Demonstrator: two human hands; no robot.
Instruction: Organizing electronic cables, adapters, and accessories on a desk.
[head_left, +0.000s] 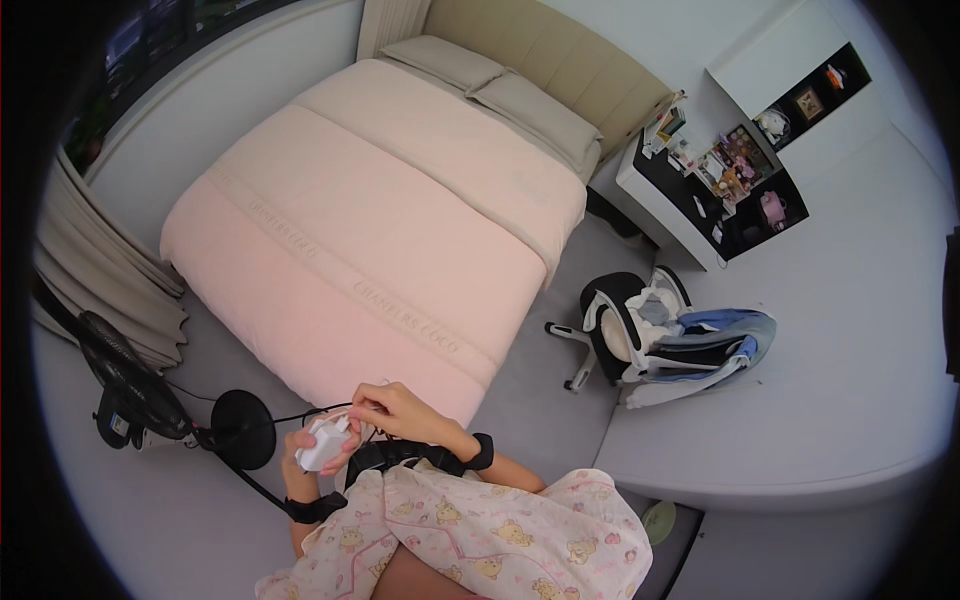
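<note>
My left hand (301, 448) is closed around a white power adapter (324, 445), in front of my waist near the foot of the bed. At the adapter's upper end, the fingers of my right hand (394, 411) pinch a thin white cable (363, 429), part of which loops below them. The fingers partly hide where cable and adapter meet. A black cable (300, 415) runs behind my hands. Both wrists wear black bands.
A bed with a pink duvet (375, 247) stands ahead. On the left are a black fan (131, 375), its round base (244, 429) and a curtain (112, 262). A chair draped with clothes (637, 330) and a cluttered desk (675, 191) stand on the right.
</note>
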